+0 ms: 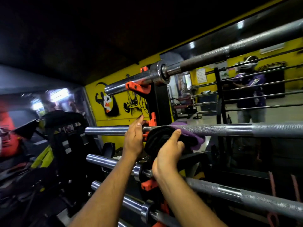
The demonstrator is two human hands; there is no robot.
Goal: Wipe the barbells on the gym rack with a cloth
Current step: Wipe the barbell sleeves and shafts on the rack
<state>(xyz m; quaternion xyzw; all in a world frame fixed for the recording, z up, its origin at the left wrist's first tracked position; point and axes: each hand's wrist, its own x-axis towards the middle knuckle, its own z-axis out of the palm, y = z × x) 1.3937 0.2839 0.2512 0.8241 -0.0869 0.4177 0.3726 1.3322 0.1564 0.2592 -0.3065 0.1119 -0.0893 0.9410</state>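
Several steel barbells lie level on a black rack [161, 102] with orange hooks. The second barbell [229, 130] runs across the middle of the view. A black and purple cloth [164, 138] is wrapped round that bar just right of the rack upright. My right hand [168, 153] grips the cloth from below, thumb up on the bar. My left hand [133, 138] rests with straight fingers on the bar's sleeve [106, 130] beside the collar. The top barbell [205, 60] hangs above both hands, and two lower barbells [246, 197] pass under my forearms.
A mirror behind the rack shows a person in a purple shirt [250, 89] and the bars' reflections. A yellow wall with black drawings [108, 102] stands at the back. Black gym machines [65, 136] crowd the left side.
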